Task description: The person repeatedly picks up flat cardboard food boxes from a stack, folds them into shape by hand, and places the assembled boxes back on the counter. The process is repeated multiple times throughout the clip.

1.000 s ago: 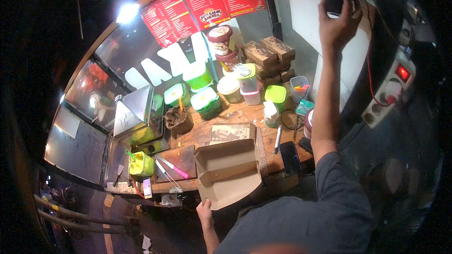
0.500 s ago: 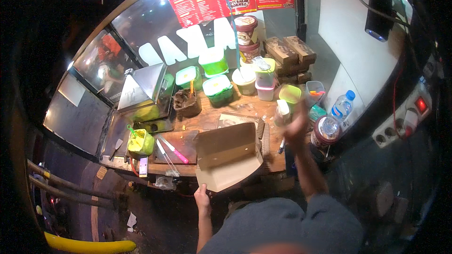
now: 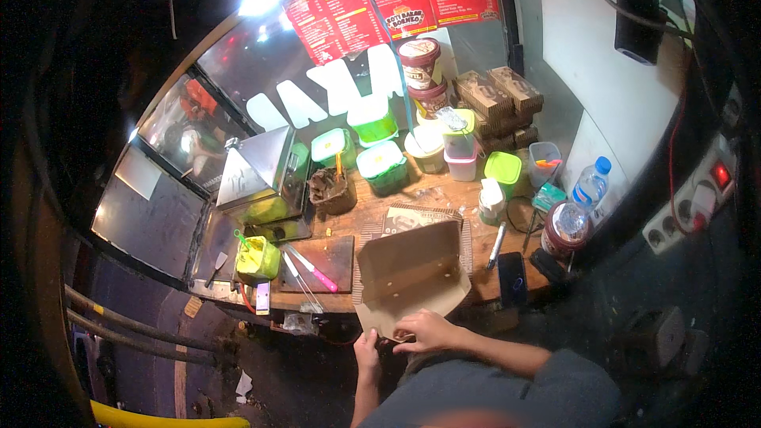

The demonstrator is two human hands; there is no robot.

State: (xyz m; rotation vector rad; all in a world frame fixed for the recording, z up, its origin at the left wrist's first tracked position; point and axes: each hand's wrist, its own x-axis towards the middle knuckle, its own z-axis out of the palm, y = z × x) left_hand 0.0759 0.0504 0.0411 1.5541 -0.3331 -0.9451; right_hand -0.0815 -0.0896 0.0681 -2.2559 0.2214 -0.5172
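Brown cardboard takeaway box point(image 3: 412, 269), lid raised at the far side, sits right in front of me, its near edge reaching past the front of the wooden counter point(image 3: 347, 226). It lies just beyond both hands. Left hand point(image 3: 367, 358) grips its near left corner, thumb on top; right hand point(image 3: 428, 331) is at the near edge, to the right of the other, fingers curled – whether they pinch the card I cannot tell. Behind the box lie flat printed box blanks point(image 3: 406, 222). On its left, a pink-handled utensil point(image 3: 321, 279) and metal tongs point(image 3: 302, 285) lie by a dark board point(image 3: 337, 257); on its right are a white marker pen point(image 3: 497, 246) and a dark smartphone point(image 3: 512, 279). Farther back – lidded green tubs point(image 3: 382, 168) and stacked printed boxes point(image 3: 485, 99).
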